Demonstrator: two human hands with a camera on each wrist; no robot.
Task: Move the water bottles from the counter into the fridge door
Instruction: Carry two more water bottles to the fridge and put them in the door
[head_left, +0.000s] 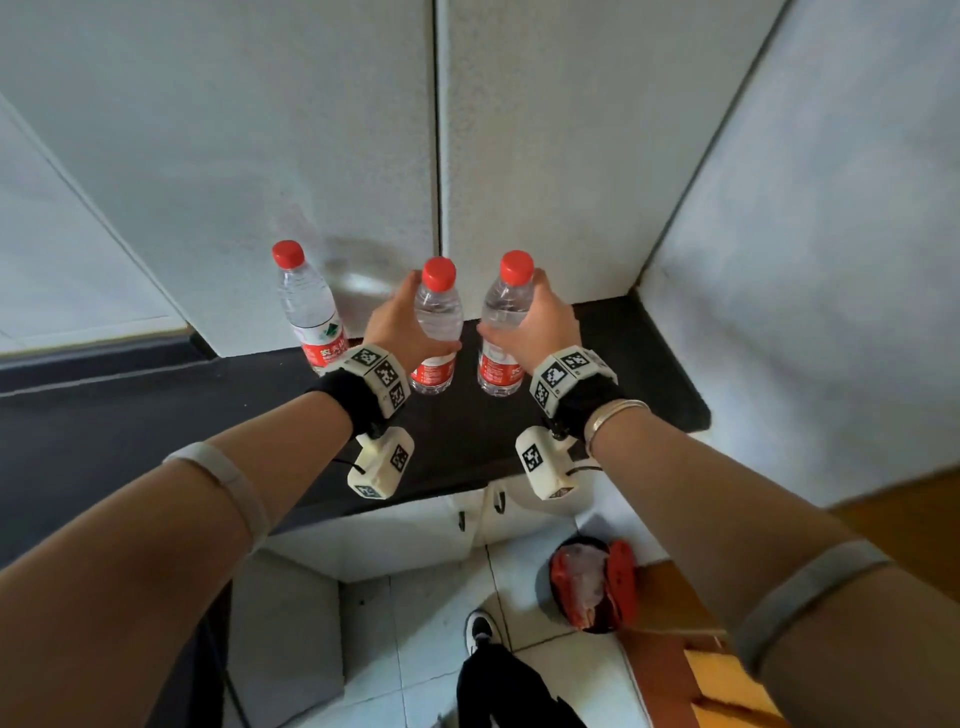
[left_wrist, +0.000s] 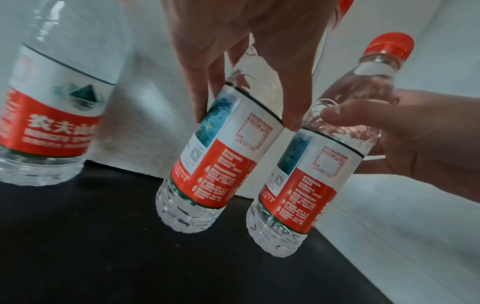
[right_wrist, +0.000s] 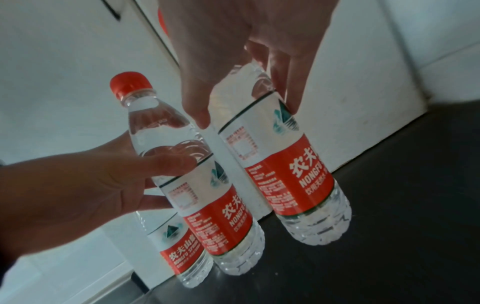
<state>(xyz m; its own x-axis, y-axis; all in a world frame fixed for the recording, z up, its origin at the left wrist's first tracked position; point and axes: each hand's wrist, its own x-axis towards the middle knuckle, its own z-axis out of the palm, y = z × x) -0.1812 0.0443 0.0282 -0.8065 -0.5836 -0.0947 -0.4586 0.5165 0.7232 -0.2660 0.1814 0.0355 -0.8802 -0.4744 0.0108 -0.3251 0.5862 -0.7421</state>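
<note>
Three clear water bottles with red caps and red labels are on the black counter (head_left: 623, 374). My left hand (head_left: 428, 314) grips the middle bottle (head_left: 439, 312) around its upper body, thumb and fingers curled round it (left_wrist: 246, 119). My right hand (head_left: 511, 306) grips the right bottle (head_left: 501, 364) the same way (right_wrist: 248, 114). These two bottles (left_wrist: 215, 164) (left_wrist: 306, 181) are close side by side. Whether their bases touch the counter I cannot tell. The third bottle (head_left: 311, 317) stands free to the left of my left hand, against the white panel.
White door panels (head_left: 311, 130) rise right behind the bottles, with a vertical seam between them. A white wall (head_left: 831, 260) closes the counter's right end. Below are white cupboards, a tiled floor and a dark bin (head_left: 592, 582) with a red lid.
</note>
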